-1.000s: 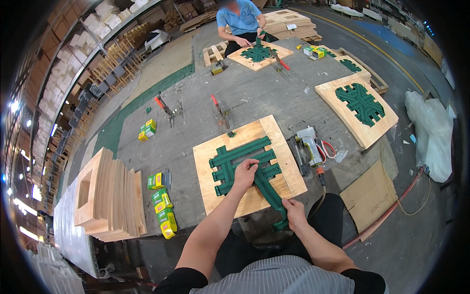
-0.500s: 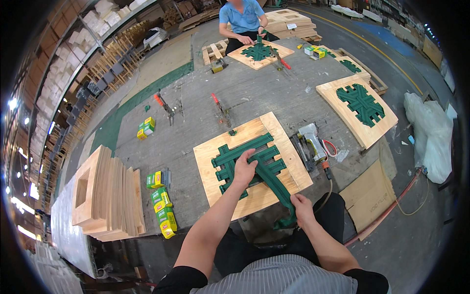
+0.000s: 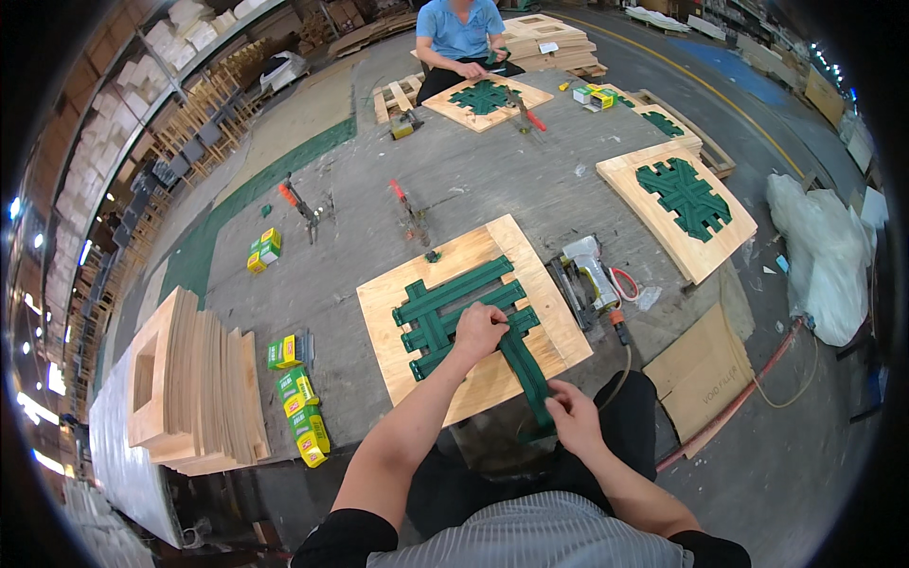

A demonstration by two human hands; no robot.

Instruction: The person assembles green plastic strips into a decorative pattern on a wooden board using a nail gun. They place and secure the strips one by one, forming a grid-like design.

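Note:
A wooden frame panel [image 3: 431,275] lies before me, with green elastic webbing straps [image 3: 464,287] crossing its opening. My left hand [image 3: 480,331] is closed on a diagonal webbing strap [image 3: 524,364], pinching it over the middle of the weave. The strap's tail hangs past the panel's near edge toward my lap. Beside that tail is my right hand [image 3: 578,418], its thumb and fingers parted at the strap's edge. Right of the panel lies a pneumatic staple gun [image 3: 589,270] with an air hose attached.
Cut wooden frames [image 3: 194,379] are stacked at left, beside yellow-green boxes [image 3: 301,402]. Pliers [image 3: 407,204] with red handles lie beyond my panel. A finished webbed panel [image 3: 682,199] rests at right. A co-worker [image 3: 464,38] sits across with another panel. A plastic bag [image 3: 819,256] stands far right.
My left hand has gone from a spread hold on the weave to a pinch on the strap. My right fingers have parted, and the strap's tail hangs straighter.

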